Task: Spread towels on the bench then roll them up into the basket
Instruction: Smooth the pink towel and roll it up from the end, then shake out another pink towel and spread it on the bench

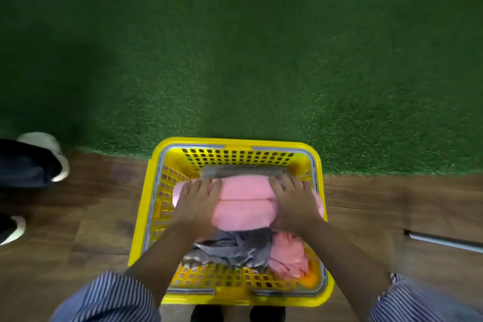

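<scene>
Lower centre, both hands, left hand (197,197) and right hand (292,200), press flat with spread fingers on a rolled pink towel (245,201). It lies inside a yellow basket (146,206).

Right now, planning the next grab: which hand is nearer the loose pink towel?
Right. The right hand lies just above the loose pink towel; the left hand is across the basket.

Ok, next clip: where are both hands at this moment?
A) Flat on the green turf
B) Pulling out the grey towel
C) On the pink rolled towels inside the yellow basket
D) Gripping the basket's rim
C: the left hand and right hand rest with fingers spread on the pink towels inside the basket, with the grey towel lying untouched below them.
</scene>
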